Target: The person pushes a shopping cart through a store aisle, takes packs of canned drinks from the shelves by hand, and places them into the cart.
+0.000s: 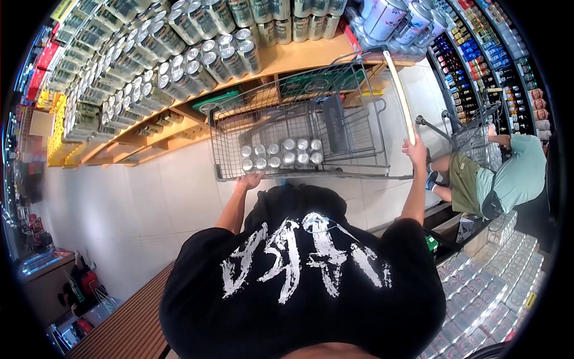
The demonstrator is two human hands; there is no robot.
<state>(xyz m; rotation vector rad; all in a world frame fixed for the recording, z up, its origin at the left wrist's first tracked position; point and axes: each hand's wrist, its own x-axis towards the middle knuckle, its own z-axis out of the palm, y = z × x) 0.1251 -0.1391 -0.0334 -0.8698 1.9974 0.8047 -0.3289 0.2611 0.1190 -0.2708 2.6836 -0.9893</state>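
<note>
A dark wire shopping cart stands sideways in front of me. Several silver-topped cans sit in two groups on its bottom, close to my side. My left hand is closed on the cart's near rim, around the left part of the basket. At the right, my right hand grips the near end of the cart's long pale handle. A dark panel hangs inside the basket toward the handle end.
Wooden shelving beyond the cart carries packed cans. A person in a light green shirt bends beside another cart at the right. Stacked can packs stand lower right; a slatted wooden surface lies lower left.
</note>
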